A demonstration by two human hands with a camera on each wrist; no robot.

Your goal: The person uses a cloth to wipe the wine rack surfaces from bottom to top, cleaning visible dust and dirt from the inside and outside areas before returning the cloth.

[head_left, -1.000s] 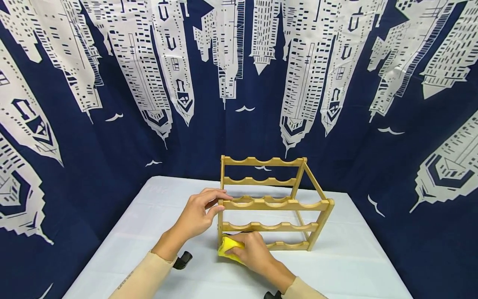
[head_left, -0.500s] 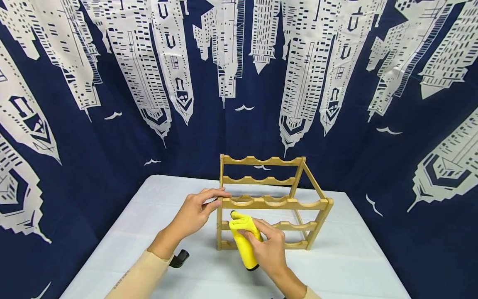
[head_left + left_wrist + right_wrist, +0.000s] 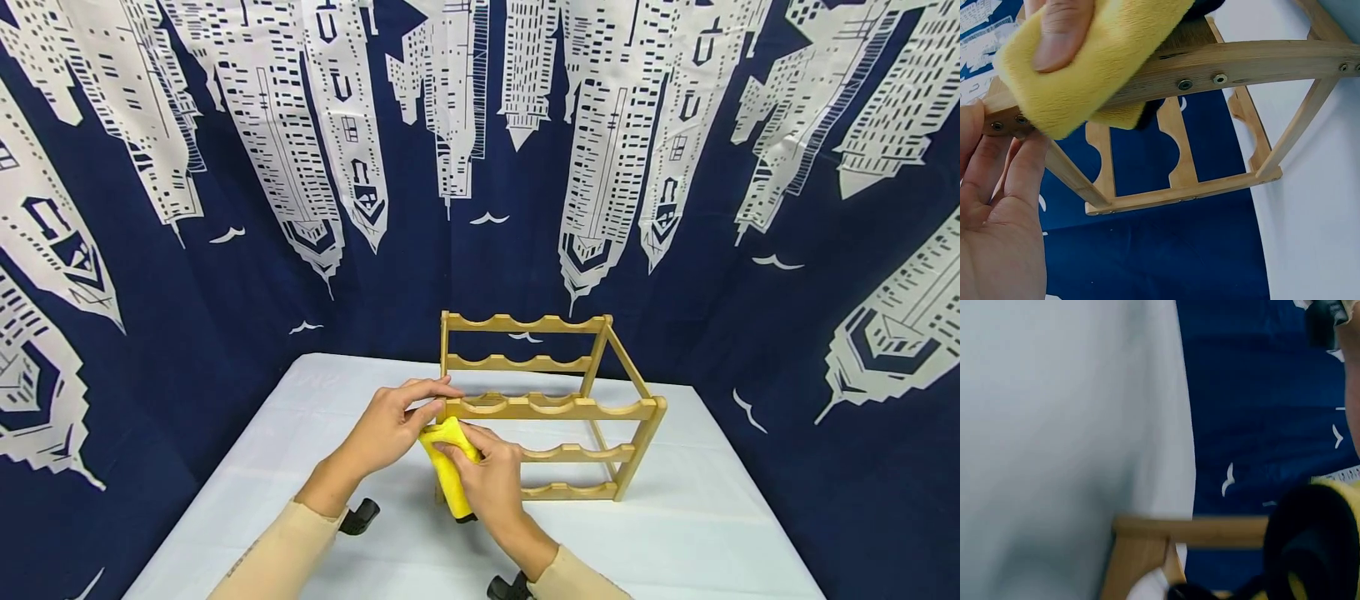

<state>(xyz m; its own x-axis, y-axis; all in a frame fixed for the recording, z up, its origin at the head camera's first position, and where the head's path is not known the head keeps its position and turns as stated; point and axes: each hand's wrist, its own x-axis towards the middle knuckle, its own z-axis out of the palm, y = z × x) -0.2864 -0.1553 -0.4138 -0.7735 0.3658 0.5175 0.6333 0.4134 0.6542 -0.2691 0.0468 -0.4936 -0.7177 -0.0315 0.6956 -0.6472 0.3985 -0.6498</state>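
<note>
A light wooden wine rack (image 3: 577, 410) with scalloped rails stands on the table. At its upper front left corner, my left hand (image 3: 390, 425) grips the wood between fingers and thumb; the left wrist view shows those fingers curled under the post. My right hand (image 3: 491, 487) pinches a folded yellow cloth (image 3: 448, 475) with dark edging. The cloth is wrapped over the left front post (image 3: 1260, 62), close beside my left fingertips, and the right thumb (image 3: 1060, 40) presses on it. In the right wrist view the cloth's black edge (image 3: 1310, 531) hides part of the rack.
A white cloth covers the table (image 3: 390, 550). Behind it and at both sides hangs a navy curtain (image 3: 495, 267) printed with white buildings and birds. Black wrist-worn devices (image 3: 360, 517) sit at both sleeves.
My right hand lifted the cloth from the lower left front of the rack, drew it back, then brought it left and onto the upper front post. My left hand has stayed at the corner.
</note>
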